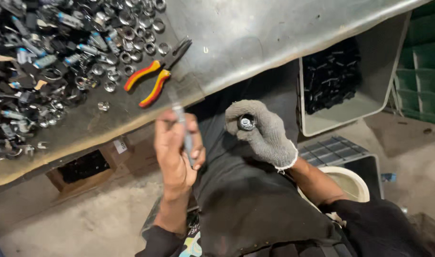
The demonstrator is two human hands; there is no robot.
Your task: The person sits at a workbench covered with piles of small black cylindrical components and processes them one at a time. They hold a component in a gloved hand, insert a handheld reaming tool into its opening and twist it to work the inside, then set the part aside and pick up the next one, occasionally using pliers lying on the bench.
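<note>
Left hand (177, 152) is bare, fingers curled tight around a thin grey rod-like tool (183, 128); the tool's long axis runs roughly from the counter's near edge back toward the person's wrist, tip pointing up at the counter. Right hand (260, 131) wears a grey knit glove, fingers wrapped in a fist around a small metal ring part (246, 123), only its round open end showing at the top of the fist. Both hands hang off the counter, just below its near edge, over the person's dark apron. The ring part sits to the right of the tool, near but apart, no contact; the tool tip is above and left of the part's opening. Left hand is the nearer one to the counter edge. On the counter (255, 33): red-and-yellow pliers (153, 76) close to the near edge, just above the left hand; a pile of metal rings (132, 38) and a heap of dark mixed parts (32, 71) toward the far-left corner. Grey bin of black parts (331, 78) on the floor to the right, cardboard box (84, 169) under the counter
</note>
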